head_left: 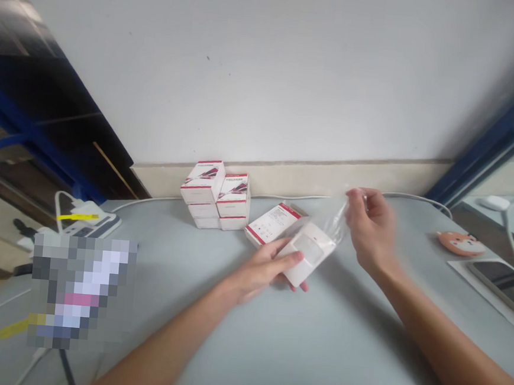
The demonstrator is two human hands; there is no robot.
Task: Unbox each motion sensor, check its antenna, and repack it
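Observation:
My left hand [265,268] grips a small white box-shaped device [306,256] with a window on its face, just above the grey table [325,346]. My right hand [370,228] pinches the top of a clear plastic bag [337,221] that still covers the upper end of the device. A white and red carton [271,222] lies flat right behind the device. A stack of several similar white and red cartons [216,195] stands further back against the wall.
A power strip [86,217] with plugs and a yellow tag lies at the left. An orange animal-shaped item [460,243] and a dark tablet on a white sheet [501,282] sit at the right. A white cable [416,198] runs along the back edge. Blue shelving frames stand on both sides.

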